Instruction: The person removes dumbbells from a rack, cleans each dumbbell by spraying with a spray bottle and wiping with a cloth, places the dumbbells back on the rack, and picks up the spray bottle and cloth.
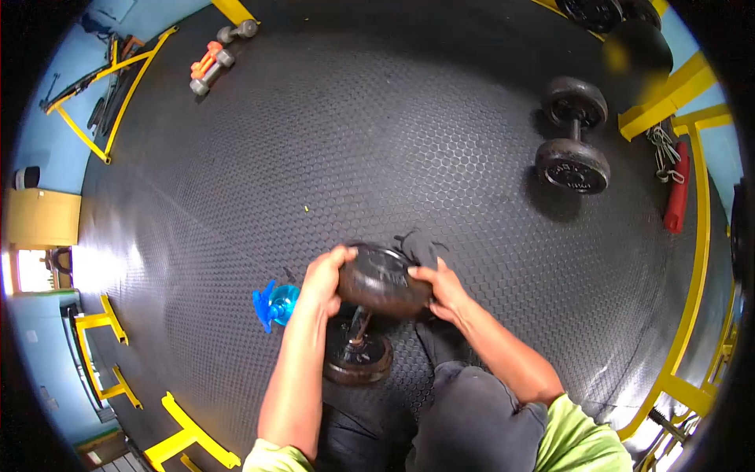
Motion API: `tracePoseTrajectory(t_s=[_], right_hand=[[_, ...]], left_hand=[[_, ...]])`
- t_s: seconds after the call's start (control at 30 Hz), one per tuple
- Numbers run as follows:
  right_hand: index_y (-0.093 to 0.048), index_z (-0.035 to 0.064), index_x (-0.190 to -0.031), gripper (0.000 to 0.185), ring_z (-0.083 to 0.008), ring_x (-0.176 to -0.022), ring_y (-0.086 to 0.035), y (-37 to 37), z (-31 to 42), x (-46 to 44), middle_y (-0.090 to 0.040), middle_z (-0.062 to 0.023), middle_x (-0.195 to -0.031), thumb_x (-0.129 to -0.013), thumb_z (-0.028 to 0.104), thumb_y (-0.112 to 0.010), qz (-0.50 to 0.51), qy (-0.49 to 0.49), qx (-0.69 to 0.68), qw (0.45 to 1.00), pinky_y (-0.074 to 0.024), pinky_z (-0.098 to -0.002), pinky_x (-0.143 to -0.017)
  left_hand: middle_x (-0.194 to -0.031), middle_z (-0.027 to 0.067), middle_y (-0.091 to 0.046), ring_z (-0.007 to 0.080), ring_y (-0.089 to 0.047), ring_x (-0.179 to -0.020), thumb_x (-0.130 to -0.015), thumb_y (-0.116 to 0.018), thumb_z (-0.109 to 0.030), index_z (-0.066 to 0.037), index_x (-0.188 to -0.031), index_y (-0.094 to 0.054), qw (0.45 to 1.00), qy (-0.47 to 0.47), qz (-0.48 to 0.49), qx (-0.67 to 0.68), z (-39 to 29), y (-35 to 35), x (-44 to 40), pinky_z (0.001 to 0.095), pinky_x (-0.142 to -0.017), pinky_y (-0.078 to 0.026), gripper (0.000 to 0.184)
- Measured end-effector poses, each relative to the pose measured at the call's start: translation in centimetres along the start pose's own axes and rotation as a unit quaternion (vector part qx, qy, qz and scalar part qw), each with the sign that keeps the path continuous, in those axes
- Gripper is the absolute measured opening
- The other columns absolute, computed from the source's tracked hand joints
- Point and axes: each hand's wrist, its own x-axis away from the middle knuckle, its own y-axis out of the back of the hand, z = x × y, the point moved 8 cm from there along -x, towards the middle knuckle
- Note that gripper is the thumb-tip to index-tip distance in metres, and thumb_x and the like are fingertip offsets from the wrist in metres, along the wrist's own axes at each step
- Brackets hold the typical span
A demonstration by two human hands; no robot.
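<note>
A dark, worn dumbbell (pixel 358 358) is tilted between my legs, its lower end near the rubber floor. Around the left side of its upper weight my left hand (pixel 322 279) is closed, thumb on top. On the opposite side my right hand (pixel 442 291) grips the same weight, its thumb pressed on the upper face. A blue spray bottle (pixel 281 305) stands just left of my left forearm, apart from the hand. Behind the upper weight a dark grey shape (pixel 421 245) shows in part; I cannot tell what it is.
Another large dumbbell (pixel 576 138) lies at the right on the black textured floor (pixel 314 141). Small grey dumbbells (pixel 211 72) and an orange one (pixel 206 57) lie far left. Yellow frames (pixel 688 315) line the right side, with a red padded piece (pixel 676 189) beside them.
</note>
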Motion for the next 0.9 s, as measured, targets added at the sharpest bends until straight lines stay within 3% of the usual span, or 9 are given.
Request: tracePoseTrajectory(t_s=[0.07, 0.13, 0.2, 0.3, 0.47, 0.6, 0.73, 0.8, 0.9], right_hand=[[-0.05, 0.0063, -0.125, 0.051, -0.0249, -0.098, -0.062, -0.3, -0.7, 3.3, -0.061, -0.0104, -0.109, -0.077, 0.006, -0.067, 0.093, 0.035, -0.075, 0.992, -0.0552, -0.0405, -0.079], [-0.051, -0.0004, -0.12, 0.048, -0.0276, -0.093, -0.065, 2.3, -5.0, 4.5, -0.062, -0.0143, -0.107, -0.073, -0.002, -0.062, 0.061, -0.146, -0.147, 0.976, -0.0546, -0.043, -0.083], [-0.052, -0.0026, -0.117, 0.045, -0.0268, -0.094, -0.064, 1.9, -3.7, 6.9, -0.063, -0.0151, -0.102, -0.072, -0.004, -0.06, -0.01, -0.111, -0.085, 0.99, -0.0547, -0.0431, -0.083], [-0.054, -0.0027, -0.116, 0.045, -0.0223, -0.095, -0.063, -0.2, -2.3, 7.7, -0.064, -0.0123, -0.104, -0.072, -0.003, -0.062, 0.065, -0.03, -0.06, 0.996, -0.0526, -0.0382, -0.085], [-0.055, -0.0025, -0.121, 0.049, -0.015, -0.101, -0.059, -6.0, 5.2, 8.8, -0.064, -0.0068, -0.11, -0.074, 0.001, -0.071, 0.178, 0.236, 0.196, 0.935, -0.0477, -0.0313, -0.09], [-0.057, -0.0034, -0.119, 0.047, -0.0154, -0.1, -0.059, -8.3, 8.4, 8.1, -0.065, -0.0067, -0.108, -0.074, 0.004, -0.072, 0.176, 0.251, 0.239, 0.922, -0.0474, -0.0316, -0.09], [-0.06, 0.0006, -0.119, 0.049, -0.0258, -0.091, -0.062, -7.0, 9.7, 7.1, -0.067, -0.0128, -0.101, -0.076, 0.019, -0.075, 0.092, 0.302, 0.314, 0.895, -0.0482, -0.0357, -0.084], [-0.059, 0.004, -0.125, 0.056, -0.0303, -0.088, -0.059, -8.6, 11.4, 10.6, -0.065, -0.0167, -0.102, -0.078, 0.029, -0.076, -0.004, 0.439, 0.568, 0.697, -0.0473, -0.0379, -0.082], [-0.053, 0.0128, -0.137, 0.058, -0.0363, -0.094, -0.058, -9.2, 11.3, 11.5, -0.063, -0.0215, -0.11, -0.084, 0.032, -0.069, 0.028, 0.465, 0.598, 0.652, -0.0467, -0.0431, -0.085]], left_hand=[[-0.106, 0.0116, -0.061, 0.0235, -0.061, -0.092, -0.078, -0.065, -0.008, 0.003, -0.123, -0.049, 0.997, -0.07, 0.029, 0.004, 1.3, -0.9, 4.1, 0.039, -0.079, -0.053, 0.049], [-0.114, 0.0136, -0.058, 0.0233, -0.059, -0.102, -0.073, -0.064, 0.001, 0.006, -0.131, -0.042, 0.993, -0.113, -0.021, -0.005, 2.3, -1.4, 9.2, 0.0397, -0.084, -0.052, 0.062], [-0.12, 0.0149, -0.055, 0.0245, -0.056, -0.11, -0.067, -0.058, 0.005, 0.005, -0.135, -0.04, 0.993, -0.107, -0.05, -0.018, 3.4, -1.9, 12.5, 0.0374, -0.093, -0.048, 0.07], [-0.122, 0.0155, -0.055, 0.0261, -0.054, -0.112, -0.064, -0.051, 0.007, 0.004, -0.136, -0.039, 0.986, -0.1, -0.054, 0.122, 4.3, -0.4, 14.7, 0.0355, -0.1, -0.042, 0.073], [-0.133, 0.0155, -0.052, 0.0279, -0.049, -0.124, -0.079, -0.046, -0.018, 0.004, -0.137, -0.041, 0.958, -0.167, -0.015, 0.231, 3.4, 2.3, 14.8, 0.0388, -0.108, -0.036, 0.062], [-0.136, 0.0136, -0.051, 0.0265, -0.05, -0.124, -0.088, -0.042, -0.021, 0.002, -0.138, -0.042, 0.937, -0.215, -0.018, 0.275, 3.5, 2.1, 11.7, 0.0382, -0.108, -0.036, 0.055], [-0.131, 0.0125, -0.055, 0.0241, -0.051, -0.121, -0.1, -0.036, -0.031, 0.001, -0.134, -0.047, 0.937, -0.238, 0.048, 0.249, 0.0, 1.0, 8.3, 0.0366, -0.106, -0.037, 0.048], [-0.128, 0.0119, -0.056, 0.0225, -0.052, -0.119, -0.103, -0.035, -0.034, 0.001, -0.132, -0.048, 0.938, -0.25, 0.082, 0.225, -1.1, 0.5, 7.5, 0.0357, -0.105, -0.037, 0.048], [-0.121, 0.0091, -0.058, 0.0153, -0.05, -0.114, -0.103, -0.044, -0.029, 0.003, -0.128, -0.052, 0.945, -0.295, -0.142, -0.002, 0.1, 3.0, 7.2, 0.0299, -0.101, -0.037, 0.042]])
